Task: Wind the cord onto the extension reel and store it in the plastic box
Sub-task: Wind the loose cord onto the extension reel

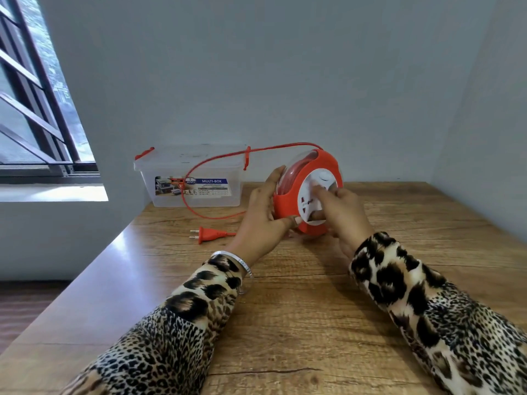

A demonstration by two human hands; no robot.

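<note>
A clear plastic box (pixel 196 178) is seen at the far left part of the table (pixel 285 309), close against the wall (pixel 256 67). Its lid is closed and is fitted with red clips (pixel 247 158) at both ends; a printed label reading "MULTI-BOX" is stuck on its front. Nothing can be made out inside it.

The red reel (pixel 309 192) is held upright on its edge on the table, just to the right of the box and apart from it. Its white socket face is turned toward the camera, and red coils are visible through the clear rim on its left side. The left hand (pixel 263 212) is wrapped around the reel's left edge, with the fingers lying along the rim and the thumb pressed on the red front near the bottom. The right hand (pixel 342 212) is laid on the white face with its fingers curled; one fingertip appears to be set in a hole in the disc, though the grip is partly blurred.

The cord (pixel 196 169) is led out from the top of the reel, arched leftward across the front of the box, and looped down onto the table. Its plug (pixel 204 234) is lying flat on the wood, near the left hand.

The table is of wood grain with a glossy left edge. A barred window (pixel 37 109) is set in the left wall. Leopard-print sleeves (pixel 182 309) are worn, and a silver bangle (pixel 236 262) is on the left wrist.
</note>
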